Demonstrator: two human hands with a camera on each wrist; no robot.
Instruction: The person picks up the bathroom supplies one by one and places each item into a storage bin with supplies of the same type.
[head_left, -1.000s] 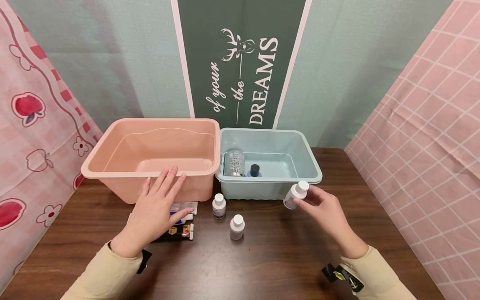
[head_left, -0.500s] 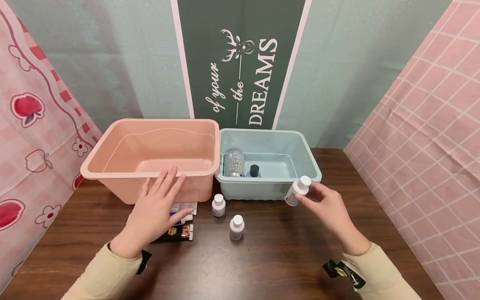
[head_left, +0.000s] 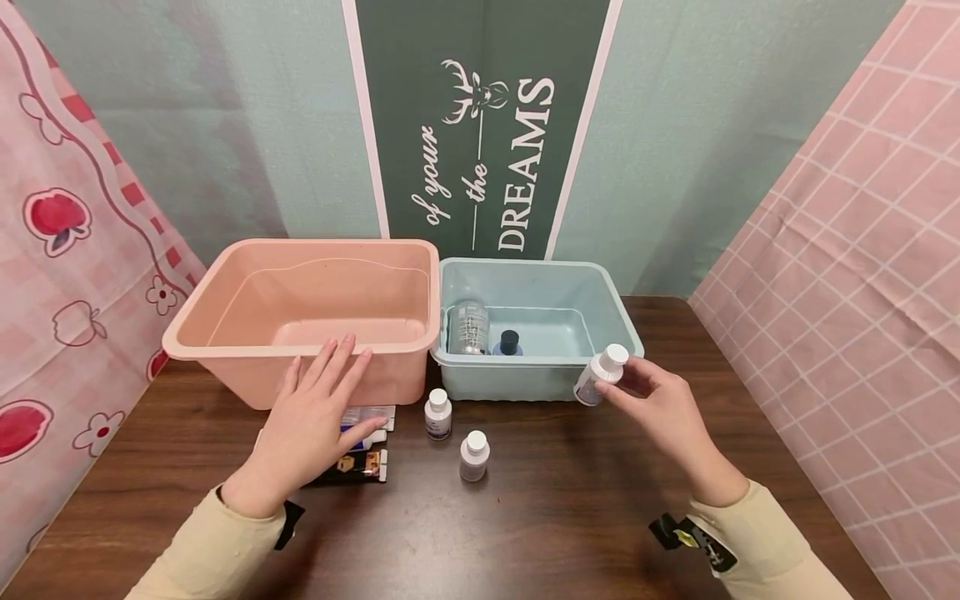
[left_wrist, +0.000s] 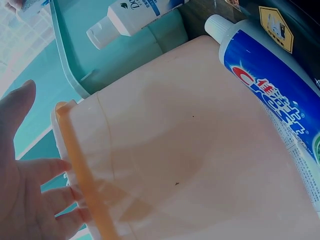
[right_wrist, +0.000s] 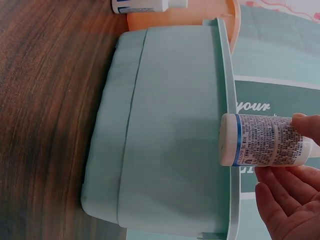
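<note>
In the head view, my right hand (head_left: 667,417) pinches a small white capped bottle (head_left: 600,375) between thumb and fingers. That bottle tilts in front of the right end of the light blue bin (head_left: 517,379); its printed label shows in the right wrist view. My left hand (head_left: 311,421) has its fingers stretched out, the tips touching the front rim of the pink bin (head_left: 247,354). Two similar white bottles stand on the table, one (head_left: 438,418) near the bins and another (head_left: 474,458) closer to me. A blue-and-white Crest toothpaste tube (left_wrist: 270,85) lies partly under my left hand.
A black tube (head_left: 363,467) lies beside the toothpaste, partly covered by my left hand. Inside the blue bin are a clear bottle (head_left: 469,327) and a black-capped bottle (head_left: 509,342). Both bins stand side by side on the brown wooden table (head_left: 547,517), against a curtain.
My right hand has lifted the white bottle slightly and shifted it a little to the right. My left hand stays at the pink bin's rim.
</note>
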